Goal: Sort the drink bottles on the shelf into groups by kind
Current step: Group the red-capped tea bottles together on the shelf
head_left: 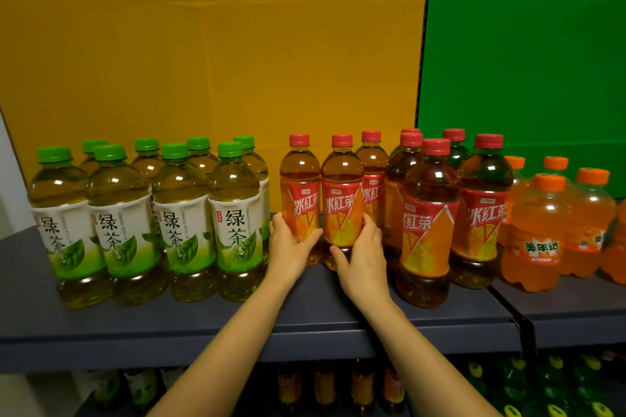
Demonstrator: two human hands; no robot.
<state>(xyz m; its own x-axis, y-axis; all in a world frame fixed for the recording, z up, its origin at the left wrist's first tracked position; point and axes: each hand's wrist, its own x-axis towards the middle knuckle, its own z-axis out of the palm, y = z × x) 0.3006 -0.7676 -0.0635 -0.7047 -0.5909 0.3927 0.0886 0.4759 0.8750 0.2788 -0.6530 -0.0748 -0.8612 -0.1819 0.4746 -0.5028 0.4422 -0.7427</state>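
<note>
Shelf seen largely sorted: green tea bottles grouped at left, orange soda bottles at right, red tea bottles between.

Step in hand judged as tidying red tea group. First bottle gripped by left hand, fingers curled round label. Second bottle gripped likewise by right hand. Both upright, touching each other, just beside green tea.

Next move judged to call for sliding pair rightward against other red tea, neighbours left untipped.

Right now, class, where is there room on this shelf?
Bare shelf runs along the front edge, widest between the green tea bottles and the front iced tea bottles, where left hand and right hand each grip an iced tea bottle. More lies left of the green tea. By the orange soda bottles it is crowded.
</note>
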